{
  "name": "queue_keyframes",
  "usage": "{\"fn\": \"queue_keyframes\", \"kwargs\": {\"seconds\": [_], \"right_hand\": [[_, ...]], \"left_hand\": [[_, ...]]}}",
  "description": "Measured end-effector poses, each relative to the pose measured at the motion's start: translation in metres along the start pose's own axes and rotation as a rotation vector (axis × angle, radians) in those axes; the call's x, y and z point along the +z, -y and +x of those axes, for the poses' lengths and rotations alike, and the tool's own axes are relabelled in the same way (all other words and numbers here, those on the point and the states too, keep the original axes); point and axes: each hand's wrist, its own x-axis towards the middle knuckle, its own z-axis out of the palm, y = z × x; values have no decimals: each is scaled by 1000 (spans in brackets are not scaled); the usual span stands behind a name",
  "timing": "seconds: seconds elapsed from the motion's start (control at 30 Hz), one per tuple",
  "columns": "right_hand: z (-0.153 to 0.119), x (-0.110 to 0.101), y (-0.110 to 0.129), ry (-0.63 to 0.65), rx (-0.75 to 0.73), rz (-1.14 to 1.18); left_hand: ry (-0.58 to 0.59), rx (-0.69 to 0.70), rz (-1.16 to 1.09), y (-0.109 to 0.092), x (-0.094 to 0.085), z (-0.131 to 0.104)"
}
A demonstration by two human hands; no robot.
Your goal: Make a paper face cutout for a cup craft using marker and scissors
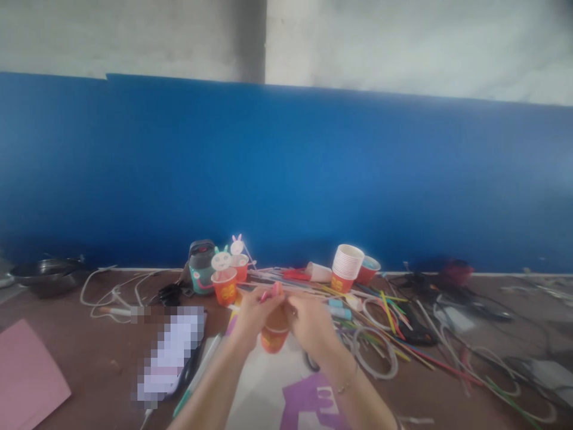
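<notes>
My left hand [253, 316] and my right hand [310, 322] meet above an orange-red paper cup [273, 341] with yellow markings. The cup is upright over a white sheet [257, 382]. At the left fingertips a small pink piece [278, 289] shows, gripped in a pinch. The right fingers are curled closed beside it, near the cup's rim; what they hold is hidden. Behind my left hand stand two cups with paper animal faces, one with green ears [225, 289] and one with pink ears [240, 270].
A stack of paper cups [347, 267] stands at the back right, near loose coloured sticks [389, 313] and a coiled clear tube [375, 353]. A phone [172, 352] lies left, beside pink paper [29, 379]. Purple paper [304, 397] lies in front. A blue panel [286, 173] closes the back.
</notes>
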Motion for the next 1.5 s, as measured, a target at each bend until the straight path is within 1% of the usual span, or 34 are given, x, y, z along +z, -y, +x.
{"fn": "queue_keyframes", "kwargs": {"seconds": [0.13,0.2,0.3,0.37,0.43,0.5,0.57,0.63,0.73,0.83,0.9,0.97,1.03,1.13,1.23,1.3,1.37,1.43,1.5], "right_hand": [[0,-1,1,-4,30,-15],[1,-1,0,2,29,14],[4,0,-7,-25,27,140],[8,2,-14,-49,14,259],[12,4,-21,-52,-8,387],[14,6,-26,-8,4,529],[16,8,-30,59,67,686],[17,9,-33,97,152,838],[18,11,-36,87,244,1014],[20,12,-38,77,307,1152],[20,11,-38,70,320,1205],[20,10,-37,52,298,1163],[19,10,-35,43,246,1027],[18,11,-34,81,127,788],[19,12,-34,114,23,633],[19,11,-33,96,-13,611],[18,8,-31,69,-26,646],[17,5,-28,59,-32,684],[16,2,-25,89,-60,707]], "left_hand": [[83,-49,-32,-1,-1,0],[127,-66,-60,-4,-4,-1],[226,-87,-136,-10,-8,-3],[259,-96,-177,-12,-10,-3],[255,-111,-212,-11,-12,-2],[240,-145,-247,-7,-13,0],[239,-170,-266,-4,-13,2],[236,-154,-275,-1,-13,4],[220,-91,-324,-2,-13,6],[231,-83,-421,-4,-12,7],[229,-77,-465,-3,-12,7],[208,-68,-461,-1,-11,8],[200,-71,-418,3,-11,8],[221,-73,-311,6,-10,7],[203,-51,-182,5,-6,5],[183,-36,-169,1,-3,1],[190,-20,-225,-5,0,-3],[243,-2,-251,-10,2,-6],[277,-2,-222,-14,2,-9]]}}
